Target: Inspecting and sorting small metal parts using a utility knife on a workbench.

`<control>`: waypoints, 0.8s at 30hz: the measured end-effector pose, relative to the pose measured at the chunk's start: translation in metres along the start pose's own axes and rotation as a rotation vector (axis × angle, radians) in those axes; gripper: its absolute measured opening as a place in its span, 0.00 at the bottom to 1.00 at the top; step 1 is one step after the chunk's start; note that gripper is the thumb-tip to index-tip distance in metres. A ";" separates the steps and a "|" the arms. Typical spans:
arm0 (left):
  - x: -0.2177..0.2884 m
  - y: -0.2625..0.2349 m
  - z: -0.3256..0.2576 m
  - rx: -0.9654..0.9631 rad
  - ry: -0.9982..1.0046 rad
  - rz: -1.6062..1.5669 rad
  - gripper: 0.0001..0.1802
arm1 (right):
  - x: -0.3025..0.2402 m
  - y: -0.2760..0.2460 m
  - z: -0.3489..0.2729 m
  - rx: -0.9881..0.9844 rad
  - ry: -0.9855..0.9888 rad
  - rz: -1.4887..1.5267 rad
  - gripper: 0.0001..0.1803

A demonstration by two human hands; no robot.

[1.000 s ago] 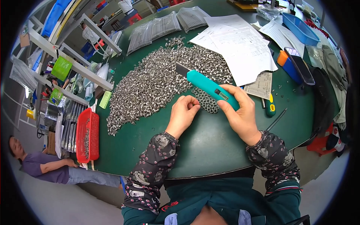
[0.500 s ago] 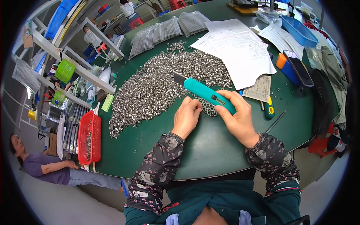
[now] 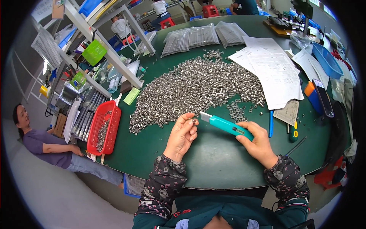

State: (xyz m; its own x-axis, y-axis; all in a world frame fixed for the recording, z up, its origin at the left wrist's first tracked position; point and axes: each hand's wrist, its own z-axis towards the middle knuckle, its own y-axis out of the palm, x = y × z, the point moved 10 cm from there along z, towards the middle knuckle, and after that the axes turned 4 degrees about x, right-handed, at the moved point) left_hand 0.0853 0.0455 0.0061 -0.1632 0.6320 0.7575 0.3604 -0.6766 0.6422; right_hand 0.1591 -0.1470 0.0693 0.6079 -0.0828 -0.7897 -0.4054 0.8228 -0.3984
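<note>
A teal utility knife [image 3: 228, 126] is gripped in my right hand [image 3: 259, 143], its blade out and pointing left toward my other hand. Between the thumb and fingertips of my left hand [image 3: 182, 136] is a small metal ring [image 3: 195, 121], close to the blade tip but seemingly apart from it. Beyond both hands a wide heap of small shiny metal rings [image 3: 198, 84] covers the green table [image 3: 221, 164]. A flat patch of rings [image 3: 237, 111] lies in a single layer at the heap's near right edge.
A red basket [image 3: 114, 129] with metal pieces stands at the left edge, near a seated person [image 3: 49, 147]. Papers [image 3: 276, 76], a blue tray [image 3: 327, 61], a phone [image 3: 323, 100] and a blue pen-like tool [image 3: 271, 124] lie right. Bagged tubes [image 3: 204, 36] lie behind the heap.
My left hand has come away from the flat patch of rings, turned upward, and now pinches one ring. The knife has moved lower and nearer. The whole view has shifted.
</note>
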 end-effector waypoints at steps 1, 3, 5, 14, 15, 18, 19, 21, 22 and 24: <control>-0.001 -0.003 0.001 -0.015 0.002 -0.026 0.11 | 0.002 0.006 -0.002 -0.041 0.015 0.006 0.15; -0.002 -0.008 0.003 -0.002 0.007 0.007 0.09 | 0.005 0.014 -0.005 -0.110 0.059 0.018 0.16; 0.000 -0.011 0.002 -0.002 0.017 0.024 0.08 | 0.005 0.019 -0.005 -0.140 0.071 0.005 0.16; -0.005 -0.009 0.002 -0.006 -0.029 -0.006 0.07 | 0.008 0.028 -0.008 -0.212 0.083 -0.002 0.15; -0.005 -0.008 0.001 -0.015 -0.025 0.004 0.07 | 0.009 0.029 -0.008 -0.220 0.098 0.010 0.15; -0.005 -0.007 0.001 -0.018 -0.015 0.034 0.07 | 0.013 0.032 -0.009 -0.248 0.124 0.041 0.15; -0.005 -0.007 0.001 -0.014 -0.007 0.055 0.07 | 0.014 0.033 -0.010 -0.266 0.134 0.060 0.15; -0.005 -0.005 0.001 -0.014 0.000 0.069 0.06 | 0.015 0.035 -0.011 -0.295 0.161 0.076 0.15; -0.005 -0.005 0.001 -0.010 0.011 0.084 0.06 | 0.017 0.038 -0.012 -0.328 0.185 0.095 0.15; -0.003 -0.004 -0.001 -0.012 0.027 0.092 0.06 | 0.018 0.039 -0.013 -0.337 0.198 0.101 0.16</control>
State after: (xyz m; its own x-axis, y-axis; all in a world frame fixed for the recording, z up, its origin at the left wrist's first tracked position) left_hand 0.0839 0.0458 0.0016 -0.1547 0.5564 0.8164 0.3636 -0.7363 0.5707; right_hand 0.1454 -0.1240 0.0329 0.4238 -0.1445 -0.8942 -0.6776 0.6046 -0.4188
